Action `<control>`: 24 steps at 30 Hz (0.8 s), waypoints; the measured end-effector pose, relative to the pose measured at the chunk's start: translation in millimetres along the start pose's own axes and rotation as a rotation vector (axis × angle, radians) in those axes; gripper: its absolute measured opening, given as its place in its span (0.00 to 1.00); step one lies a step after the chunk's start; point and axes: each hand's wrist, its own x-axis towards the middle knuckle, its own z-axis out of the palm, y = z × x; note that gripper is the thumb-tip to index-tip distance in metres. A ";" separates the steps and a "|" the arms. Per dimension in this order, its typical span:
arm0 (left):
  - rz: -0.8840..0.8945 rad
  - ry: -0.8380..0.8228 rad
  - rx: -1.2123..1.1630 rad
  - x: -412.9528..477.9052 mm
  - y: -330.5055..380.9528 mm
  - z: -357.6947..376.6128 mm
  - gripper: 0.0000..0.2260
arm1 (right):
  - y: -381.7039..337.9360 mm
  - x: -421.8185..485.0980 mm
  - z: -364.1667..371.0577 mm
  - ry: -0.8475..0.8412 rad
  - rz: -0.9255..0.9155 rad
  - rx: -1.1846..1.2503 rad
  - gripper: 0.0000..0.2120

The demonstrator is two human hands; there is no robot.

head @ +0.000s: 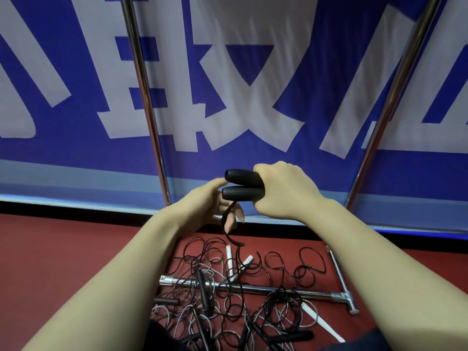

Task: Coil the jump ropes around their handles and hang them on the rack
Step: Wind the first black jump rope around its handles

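While aloft, handles (241,184) between hands (286,191) (209,205)

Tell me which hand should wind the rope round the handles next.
Left. The right hand grips both black handles side by side. The left hand has straight fingers right beside the rope hanging from them.

The two black handles (243,184) look matt and smooth, probably plastic. Tangled ropes (278,298) on the matt red floor (63,249) are thin, glossy cord. The rack (316,295) is polished metal tube, and the banner (228,84) is creased cloth.
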 end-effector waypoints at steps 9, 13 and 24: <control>0.124 -0.043 0.090 -18.5 13.3 -17.0 0.16 | 13.3 -3.4 3.0 -0.102 0.028 0.001 0.09; 0.089 0.015 0.255 -18.5 16.3 -19.4 0.21 | 13.7 -4.0 9.4 -0.177 0.033 -0.060 0.07; 0.041 0.221 0.637 -2.4 12.4 -4.7 0.11 | 6.4 -4.2 20.9 -0.262 0.099 -0.140 0.10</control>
